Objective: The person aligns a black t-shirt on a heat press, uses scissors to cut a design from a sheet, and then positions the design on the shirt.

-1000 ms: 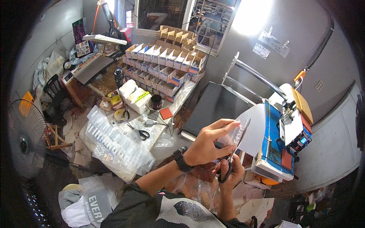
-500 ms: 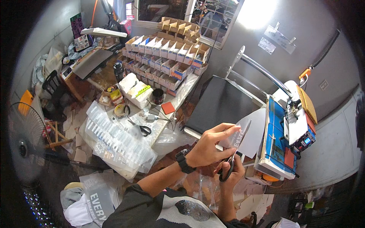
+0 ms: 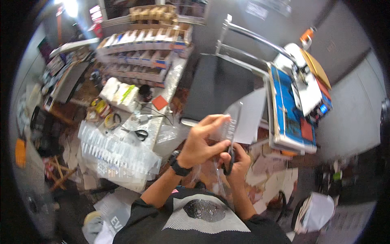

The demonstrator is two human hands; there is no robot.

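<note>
In front of my chest, my left hand pinches a transparent film sheet with white lettering between thumb and fingers. A black watch is on that wrist. My right hand is closed round the black handles of a pair of scissors. The blades point up and away along the film, close to my left fingertips; motion blur hides whether they are open on it. Behind the film is a white sheet at the edge of the heat press's black platen.
Printed film sheets cover the near end of the table at left. Another pair of scissors, a tape roll and an orange-red square lie there. Cardboard bins rise behind. The press's blue-covered part stands at right.
My view has swung, so the room sits lower and further left in places, with more blur. Both hands keep hold of the film and the scissors; the scissors now look more upright.
</note>
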